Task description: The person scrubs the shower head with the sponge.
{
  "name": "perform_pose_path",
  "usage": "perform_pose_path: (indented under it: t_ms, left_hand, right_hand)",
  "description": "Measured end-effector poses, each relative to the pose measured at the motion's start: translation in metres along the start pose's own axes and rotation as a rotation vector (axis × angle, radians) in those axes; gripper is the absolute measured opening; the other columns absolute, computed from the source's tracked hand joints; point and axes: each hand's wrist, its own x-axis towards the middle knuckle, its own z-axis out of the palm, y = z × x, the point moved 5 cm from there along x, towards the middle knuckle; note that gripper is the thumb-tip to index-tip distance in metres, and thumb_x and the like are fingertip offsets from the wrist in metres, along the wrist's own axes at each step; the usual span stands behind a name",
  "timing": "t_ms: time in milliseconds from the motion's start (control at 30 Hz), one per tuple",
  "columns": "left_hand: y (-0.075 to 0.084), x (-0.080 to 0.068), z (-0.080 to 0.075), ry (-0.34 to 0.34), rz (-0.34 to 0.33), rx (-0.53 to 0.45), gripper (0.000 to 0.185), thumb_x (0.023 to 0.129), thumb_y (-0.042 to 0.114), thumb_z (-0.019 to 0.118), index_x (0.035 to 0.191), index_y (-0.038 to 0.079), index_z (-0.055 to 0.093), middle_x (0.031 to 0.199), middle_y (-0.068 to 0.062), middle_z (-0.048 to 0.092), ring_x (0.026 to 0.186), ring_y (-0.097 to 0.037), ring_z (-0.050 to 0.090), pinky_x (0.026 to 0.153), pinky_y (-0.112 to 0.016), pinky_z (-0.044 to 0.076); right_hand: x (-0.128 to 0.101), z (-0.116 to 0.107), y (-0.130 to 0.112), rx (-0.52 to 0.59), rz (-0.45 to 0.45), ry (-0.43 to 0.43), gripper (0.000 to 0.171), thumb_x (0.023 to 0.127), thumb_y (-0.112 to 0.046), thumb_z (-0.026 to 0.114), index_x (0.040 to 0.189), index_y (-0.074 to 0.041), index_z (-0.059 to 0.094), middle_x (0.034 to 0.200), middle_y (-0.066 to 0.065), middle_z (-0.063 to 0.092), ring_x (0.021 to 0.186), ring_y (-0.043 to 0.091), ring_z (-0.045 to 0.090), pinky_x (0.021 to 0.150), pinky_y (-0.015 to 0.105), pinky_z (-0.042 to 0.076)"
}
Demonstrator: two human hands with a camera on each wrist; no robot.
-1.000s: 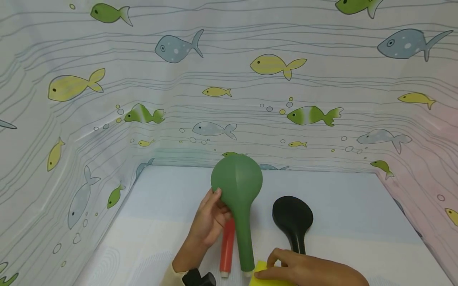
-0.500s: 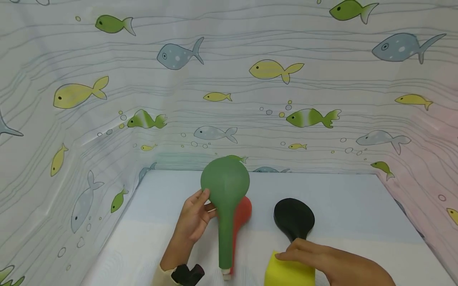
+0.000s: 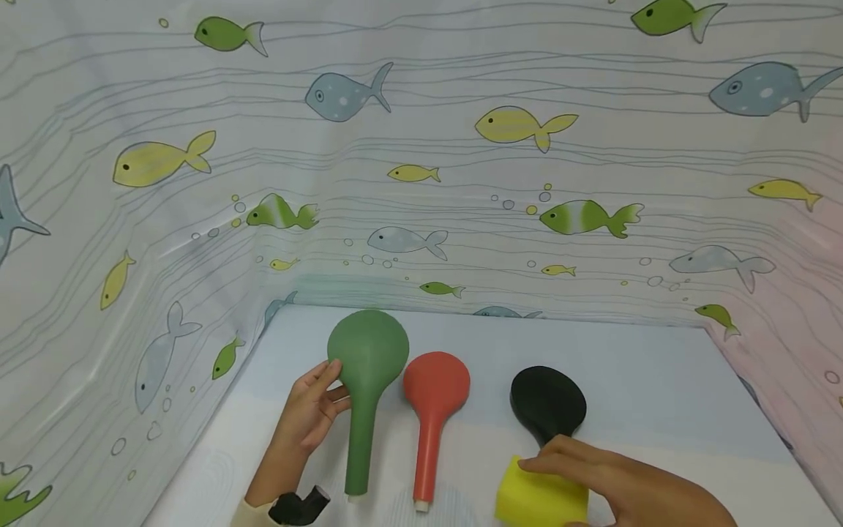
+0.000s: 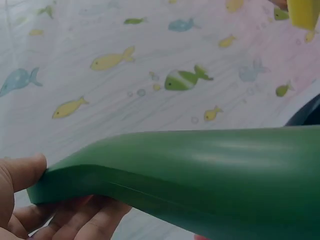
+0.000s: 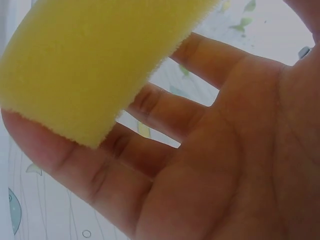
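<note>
No readable text, label or number anywhere.

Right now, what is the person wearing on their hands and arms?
Both hands are bare: no gloves and no rings that I can see. The left hand has a cream sleeve cuff at the wrist, with a small black gadget strapped beside it. The right hand shows no sleeve; its wrist is cut off by the picture's edge.
</note>
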Motion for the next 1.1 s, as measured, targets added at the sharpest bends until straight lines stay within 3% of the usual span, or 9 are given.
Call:
perform_pose_path:
  t_ms: [267, 367, 433, 533, 733, 967, 1100]
  left_hand:
    - [-0.002, -0.015, -0.057, -0.013, -0.02, -0.016, 0.033, 0.11, 0.016, 0.037, 0.124, 0.018, 0.066, 0.115, -0.001, 0.069, 0.1, -0.02, 0.073, 0.083, -0.032, 0.06]
    - [-0.003, -0.017, -0.073, -0.008, -0.031, -0.012, 0.033, 0.11, 0.015, 0.036, 0.122, 0.017, 0.067, 0.115, -0.002, 0.069, 0.102, -0.021, 0.072, 0.085, -0.032, 0.06]
    - [-0.004, -0.017, -0.082, 0.0, -0.044, -0.003, 0.033, 0.11, 0.016, 0.037, 0.12, 0.017, 0.068, 0.115, -0.001, 0.07, 0.102, -0.021, 0.072, 0.086, -0.032, 0.06]
    - [-0.008, -0.017, -0.091, 0.008, -0.08, 0.004, 0.031, 0.11, 0.017, 0.037, 0.118, 0.018, 0.067, 0.114, -0.001, 0.07, 0.103, -0.021, 0.072, 0.086, -0.032, 0.06]
    - [-0.018, -0.015, -0.107, 0.028, -0.127, -0.019, 0.032, 0.11, 0.017, 0.035, 0.116, 0.019, 0.066, 0.115, 0.001, 0.07, 0.104, -0.019, 0.071, 0.085, -0.031, 0.06]
    - [-0.024, -0.013, -0.118, 0.045, -0.13, 0.012, 0.028, 0.11, 0.019, 0.036, 0.114, 0.019, 0.064, 0.115, 0.005, 0.07, 0.104, -0.016, 0.07, 0.082, -0.028, 0.06]
    - [-0.025, -0.013, -0.123, 0.082, -0.144, 0.044, 0.026, 0.11, 0.021, 0.038, 0.113, 0.021, 0.064, 0.115, 0.006, 0.07, 0.105, -0.016, 0.069, 0.08, -0.029, 0.06]
  right_hand:
    - [-0.002, -0.001, 0.003, -0.002, 0.059, -0.009, 0.053, 0.095, -0.033, 0.068, 0.143, -0.04, 0.048, 0.118, -0.015, 0.053, 0.102, 0.001, 0.054, 0.079, 0.022, 0.055]
    - [-0.002, -0.001, 0.005, -0.019, 0.053, -0.002, 0.053, 0.094, -0.033, 0.068, 0.143, -0.04, 0.048, 0.119, -0.016, 0.053, 0.102, 0.0, 0.053, 0.077, 0.021, 0.054]
    - [-0.002, -0.001, 0.006, 0.032, 0.048, -0.004, 0.052, 0.095, -0.031, 0.068, 0.142, -0.037, 0.05, 0.116, -0.015, 0.053, 0.102, 0.002, 0.054, 0.076, 0.021, 0.055]
    - [-0.002, 0.0, 0.007, 0.067, 0.04, -0.001, 0.05, 0.095, -0.03, 0.069, 0.141, -0.035, 0.051, 0.113, -0.014, 0.053, 0.102, 0.002, 0.054, 0.076, 0.021, 0.056]
    - [0.002, -0.001, 0.003, 0.019, -0.033, 0.03, 0.048, 0.094, -0.028, 0.07, 0.138, -0.035, 0.053, 0.111, -0.018, 0.052, 0.1, 0.0, 0.054, 0.074, 0.019, 0.052]
    - [0.005, 0.004, 0.006, 0.156, 0.027, -0.013, 0.04, 0.095, -0.027, 0.069, 0.133, -0.032, 0.057, 0.11, -0.014, 0.054, 0.101, 0.004, 0.057, 0.076, 0.021, 0.057]
    - [0.006, 0.004, 0.006, 0.142, 0.011, -0.011, 0.041, 0.094, -0.028, 0.07, 0.133, -0.032, 0.057, 0.11, -0.014, 0.054, 0.102, 0.004, 0.057, 0.077, 0.021, 0.057]
